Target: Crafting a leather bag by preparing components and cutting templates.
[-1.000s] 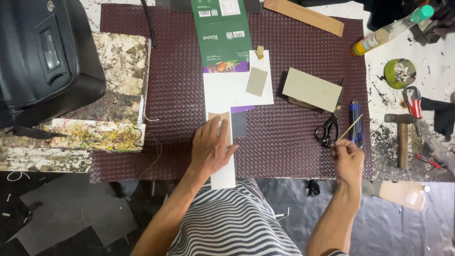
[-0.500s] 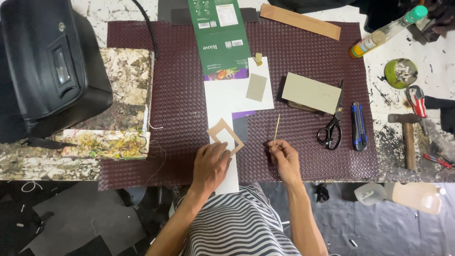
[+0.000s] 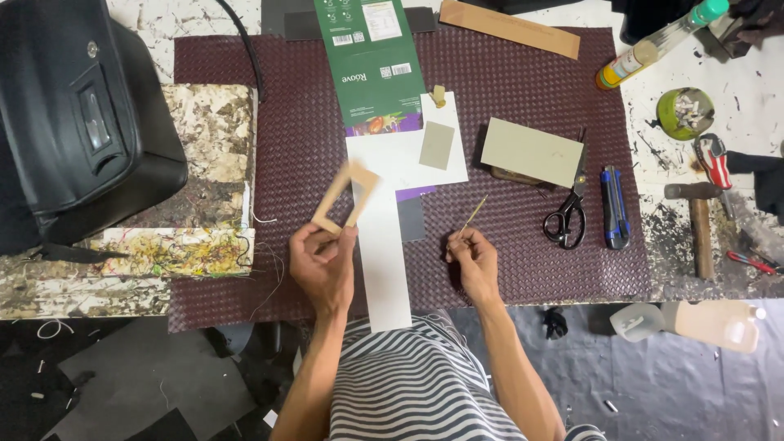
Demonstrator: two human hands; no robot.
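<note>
Overhead view of a cluttered work desk point(image 3: 719, 57) covered in the middle by a dark maroon woven mat point(image 3: 523, 269). A person in a striped shirt sits at the desk's near edge.

The left hand point(image 3: 324, 265) is closed on a small tan cardboard frame point(image 3: 345, 198), an open rectangle with a hollow centre, pinched at its lower end between thumb and fingers and lifted tilted above the mat, near the middle of the near edge. It looks very light and thin, stiff enough to keep its shape but probably easy to bend or crease at the narrow sides, so a hold at a corner or along 1 side seems safest.

The right hand point(image 3: 472, 260) is closed on a thin wooden stick point(image 3: 473, 216), pinched at its lower end and pointing up and away. It looks featherlight and likely to snap.

Between the 2 hands lies a long white paper strip point(image 3: 384, 269). Further back lies a flattened green carton point(image 3: 371, 57). Toward the right edge are a grey card point(image 3: 531, 153), black scissors point(image 3: 569, 214) and a blue utility knife point(image 3: 613, 208). A black case point(image 3: 73, 122) sits at the far left corner.
</note>
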